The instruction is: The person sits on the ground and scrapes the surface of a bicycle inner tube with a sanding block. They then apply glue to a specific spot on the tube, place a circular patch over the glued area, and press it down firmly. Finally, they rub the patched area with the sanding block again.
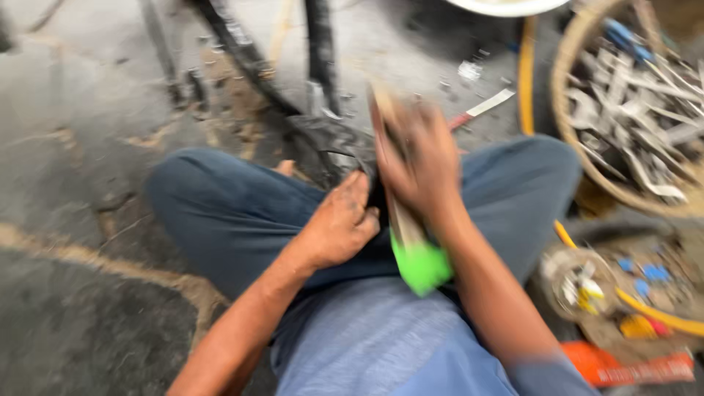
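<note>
Head cam looking down at someone sitting cross-legged on a concrete floor (88, 110). The right hand (418, 165) is closed around a long flat tool with a bright green handle (419, 264), pressing it over the lap, though it's pretty blurry so it might be a file. The left hand (339, 224) has its fingers curled, gripping a piece of black rubber tube (330, 147) just beside the tool. Off to the right sits a woven basket (568, 95) full of wrenches (638, 110), plus a yellow hose (524, 81).
</note>
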